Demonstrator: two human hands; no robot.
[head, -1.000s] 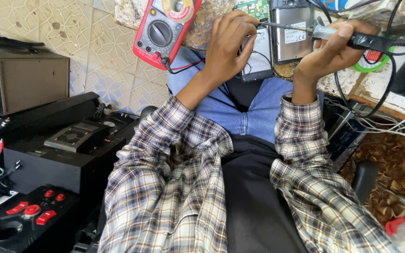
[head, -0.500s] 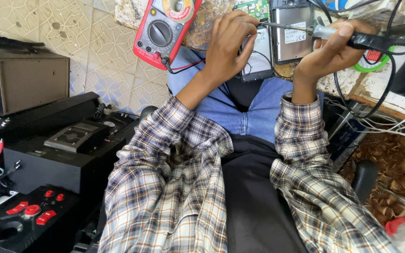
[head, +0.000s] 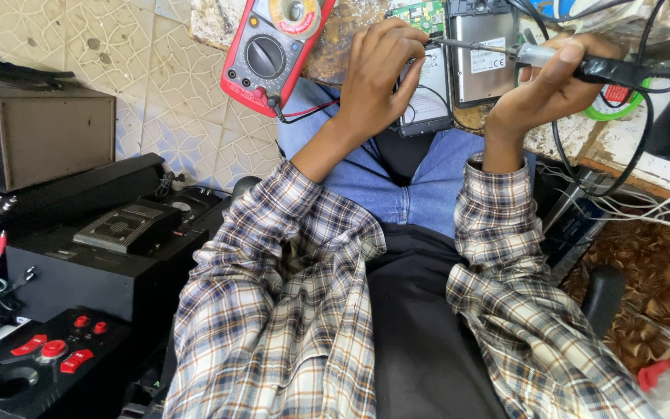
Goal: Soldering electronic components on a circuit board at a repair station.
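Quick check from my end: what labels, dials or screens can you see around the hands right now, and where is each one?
Multimeter: top centre, left of the left hand; red case, round black selector, yellow dial ring above.
White sticker: on the grey metal device between the hands; small rectangle, dark print.
White label: flat, partly under the left hand.
Right hand: holds the soldering iron; no label visible.

- An electronics repair workshop, crowded and worn.
- A red multimeter [head: 271, 48] and a green circuit board [head: 420, 13] lie on the stained bench [head: 350, 35].
- A soldering iron [head: 552, 60] trails black cable among tangled wires [head: 645, 203].
- Black amplifiers [head: 87, 264] and a speaker box [head: 48, 140] sit stacked on the tiled floor [head: 118, 46].
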